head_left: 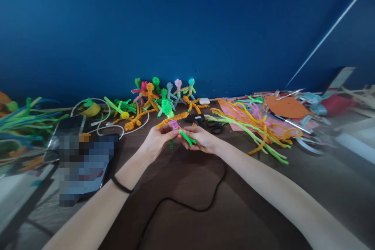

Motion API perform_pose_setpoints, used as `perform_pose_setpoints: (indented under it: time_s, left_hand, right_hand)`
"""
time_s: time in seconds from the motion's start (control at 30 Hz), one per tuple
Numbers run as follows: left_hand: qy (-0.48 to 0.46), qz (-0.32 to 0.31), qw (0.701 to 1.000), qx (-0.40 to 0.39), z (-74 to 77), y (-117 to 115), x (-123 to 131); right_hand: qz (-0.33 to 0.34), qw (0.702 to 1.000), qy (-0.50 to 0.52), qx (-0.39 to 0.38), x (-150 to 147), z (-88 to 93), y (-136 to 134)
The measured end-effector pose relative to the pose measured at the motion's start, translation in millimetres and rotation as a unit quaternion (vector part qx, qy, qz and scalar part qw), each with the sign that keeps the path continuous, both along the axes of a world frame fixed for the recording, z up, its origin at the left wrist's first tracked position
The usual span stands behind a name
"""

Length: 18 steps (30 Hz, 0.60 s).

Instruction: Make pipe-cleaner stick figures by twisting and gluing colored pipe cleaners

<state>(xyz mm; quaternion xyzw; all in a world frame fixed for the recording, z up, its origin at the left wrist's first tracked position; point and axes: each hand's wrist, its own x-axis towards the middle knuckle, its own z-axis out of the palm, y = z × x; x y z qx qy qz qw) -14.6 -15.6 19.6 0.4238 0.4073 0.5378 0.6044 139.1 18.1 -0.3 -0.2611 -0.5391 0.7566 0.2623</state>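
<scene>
Both hands meet over the middle of the table around a small pipe cleaner figure [174,124]. It has a green coiled head, orange arms, a purple body and green legs. My left hand [159,140] pinches it by the body from the left. The fingers of my right hand [199,138] are closed round the green leg ends from the right. Behind them, several finished-looking pipe cleaner figures [150,91] lean in a row by the blue wall. Parts of the held figure are hidden by the fingers.
Loose yellow, green and orange pipe cleaners [263,136] lie at right beside orange paper [285,107]. A black glue gun [195,118] and a white earbud case [204,101] sit behind my hands. A phone [93,168] lies at left; a black cord [187,206] runs across the front.
</scene>
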Motion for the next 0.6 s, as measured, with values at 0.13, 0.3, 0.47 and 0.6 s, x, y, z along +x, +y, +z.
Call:
perform_pose_setpoints:
  time_s: [0.13,0.3,0.47,0.6]
  left_hand:
    - [0.011,0.018,0.999,0.030,1.3,0.1,0.3]
    - [0.083,0.003,0.995,0.055,2.6,0.4,-3.3]
    - [0.154,0.018,0.985,0.079,4.6,-0.1,-3.6]
    - [0.164,0.044,0.981,0.098,1.4,0.1,-1.4]
  right_hand:
    - [0.038,0.995,0.063,-0.071,-0.5,-4.4,-1.0]
    - [0.055,0.988,0.093,-0.109,-0.9,-5.7,-2.6]
    - [0.062,0.987,0.088,-0.118,-1.4,-1.0,-5.2]
    - [0.073,0.985,0.098,-0.122,-3.0,-1.8,-6.2]
